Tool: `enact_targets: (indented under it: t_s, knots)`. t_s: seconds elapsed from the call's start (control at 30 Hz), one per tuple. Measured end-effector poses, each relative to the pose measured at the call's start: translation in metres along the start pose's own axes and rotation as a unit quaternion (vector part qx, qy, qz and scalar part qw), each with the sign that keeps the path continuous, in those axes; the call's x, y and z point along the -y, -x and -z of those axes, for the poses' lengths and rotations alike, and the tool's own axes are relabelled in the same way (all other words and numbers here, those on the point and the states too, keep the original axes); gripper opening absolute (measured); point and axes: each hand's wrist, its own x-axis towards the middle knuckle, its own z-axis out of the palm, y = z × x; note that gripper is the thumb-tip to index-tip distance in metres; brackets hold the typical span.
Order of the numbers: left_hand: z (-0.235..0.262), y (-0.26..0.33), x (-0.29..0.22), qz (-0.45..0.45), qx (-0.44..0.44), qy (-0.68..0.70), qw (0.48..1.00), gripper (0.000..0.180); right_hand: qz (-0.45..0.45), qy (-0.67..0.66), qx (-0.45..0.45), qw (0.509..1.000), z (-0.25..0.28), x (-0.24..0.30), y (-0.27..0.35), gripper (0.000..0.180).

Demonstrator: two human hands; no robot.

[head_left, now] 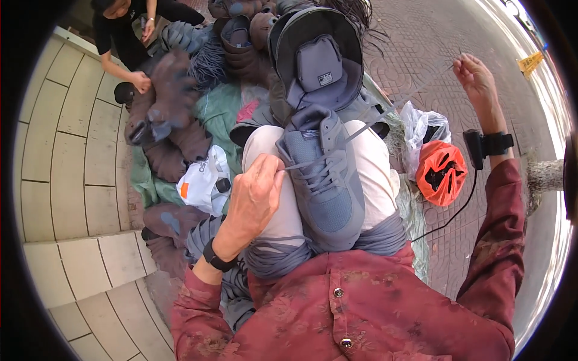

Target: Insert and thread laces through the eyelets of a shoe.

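Grey shoe [331,210] on lap [376,180], toe toward wearer. Left hand [256,189] pinches lace [361,129] beside shoe; right hand [472,73], raised well apart, pinches far stretch. Lower rows laced; upper eyelets [325,128] appear unthreaded. Judged partly complete, top rows outstanding.

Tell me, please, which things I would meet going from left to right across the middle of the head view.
Pale tiles → white plastic bag → the person's left hand → grey shoe → orange-red bag → tree trunk.
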Motion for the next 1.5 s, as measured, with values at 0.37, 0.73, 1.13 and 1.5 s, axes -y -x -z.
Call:
enact_targets:
  t_s: [0.37,0.73,1.13,1.5]
  knots:
    - [0.013,-0.003,0.007,0.1,0.108,0.065,0.987,0.011,-0.113,0.016,0.006,0.993,-0.005,-0.063,0.06,0.02]
    - [-0.021,-0.004,-0.056,-0.038,0.045,0.001,0.998,0.024,0.129,-0.03,0.234,0.963,-0.072,0.078,0.045,0.018]
    - [-0.04,-0.016,-0.036,-0.011,0.024,-0.165,0.986,0.02,0.094,0.084,0.056,0.99,-0.083,0.056,0.108,0.019]
    - [-0.051,-0.017,-0.025,-0.036,0.014,-0.169,0.985,0.025,0.049,-0.077,0.11,0.99,-0.019,0.01,0.088,0.011]
